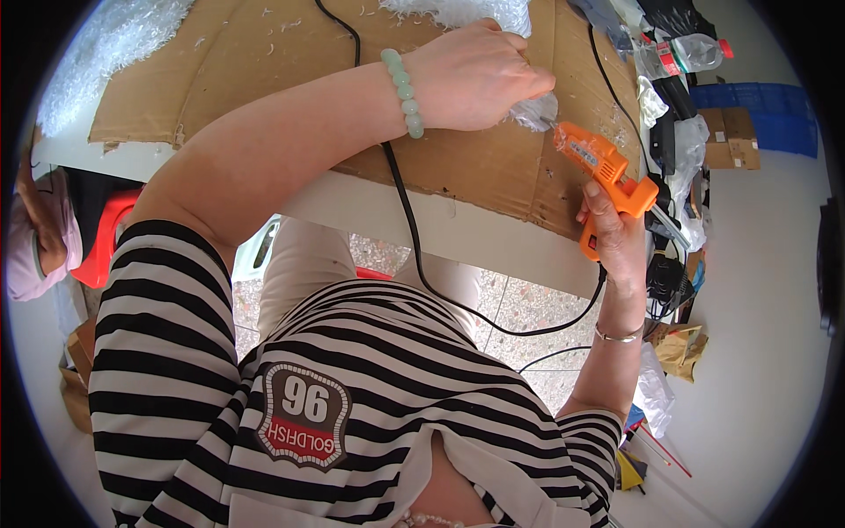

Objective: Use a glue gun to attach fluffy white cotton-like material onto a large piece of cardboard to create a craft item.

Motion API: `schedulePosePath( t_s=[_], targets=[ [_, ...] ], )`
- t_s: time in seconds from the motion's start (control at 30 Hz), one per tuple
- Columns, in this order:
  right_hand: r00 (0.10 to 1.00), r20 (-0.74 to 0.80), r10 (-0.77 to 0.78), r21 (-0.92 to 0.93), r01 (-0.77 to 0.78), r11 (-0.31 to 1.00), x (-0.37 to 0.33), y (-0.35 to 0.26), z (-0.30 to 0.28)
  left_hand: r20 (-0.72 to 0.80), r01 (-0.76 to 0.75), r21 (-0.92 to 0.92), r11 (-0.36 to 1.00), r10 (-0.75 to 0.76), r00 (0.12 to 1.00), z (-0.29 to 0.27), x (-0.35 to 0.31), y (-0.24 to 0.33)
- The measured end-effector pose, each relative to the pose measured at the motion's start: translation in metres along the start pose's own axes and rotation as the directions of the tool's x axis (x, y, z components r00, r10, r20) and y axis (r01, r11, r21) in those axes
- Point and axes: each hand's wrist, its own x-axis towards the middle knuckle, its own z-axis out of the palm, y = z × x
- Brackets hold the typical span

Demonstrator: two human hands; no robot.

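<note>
My right hand [612,231] is wrapped round the grip of an orange hot glue gun [598,154], over the right front part of the cardboard. A glue stick [671,226] juts from the gun's rear, and its nozzle points at my left hand. Bent over with its back toward me, my left hand [471,77] pinches a small translucent whitish piece [531,113] close to the nozzle. Most of that piece is hidden by the fingers, so I cannot tell its kind. Fluffy white tinsel-like material [502,13] lies just beyond the left hand.
A cardboard sheet [290,53] covers the table, with more white fluff [110,70] at far left. The black cord [402,189] loops over the table edge. Right of it are a plastic bottle [700,55], a box [731,138] and a blue crate [775,114]. A person's arm [40,216] shows left beside a red stool [107,239].
</note>
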Motion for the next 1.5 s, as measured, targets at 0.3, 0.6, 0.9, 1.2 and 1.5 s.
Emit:
schedulePosePath(
  t_s=[0.3,0.6,0.9,1.2,1.5],
  targets=[
    [0.997,0.076,0.021,0.030,-0.024,0.999,-0.002,-0.002,0.003,-0.066,-0.048,0.018,0.999,0.049,0.997,0.002,-0.001,-0.002],
    [0.998,0.069,-0.006,0.069,0.001,0.998,-0.002,-0.003,0.006,0.054,-0.092,0.031,0.995,0.090,0.994,-0.016,0.001,0.000],
    [0.986,0.168,-0.015,-0.046,0.023,0.999,0.006,-0.005,0.003,0.042,-0.079,0.029,0.996,0.077,0.996,-0.015,0.000,0.001],
    [0.987,0.157,-0.017,-0.021,0.020,1.000,0.007,-0.009,0.011,0.048,-0.044,-0.015,0.999,0.045,0.998,-0.011,0.000,-0.002],
    [0.981,0.191,-0.026,-0.038,0.033,0.999,0.012,-0.006,0.010,0.021,0.004,-0.260,0.965,0.002,1.000,-0.012,0.001,-0.010]
  ],
)
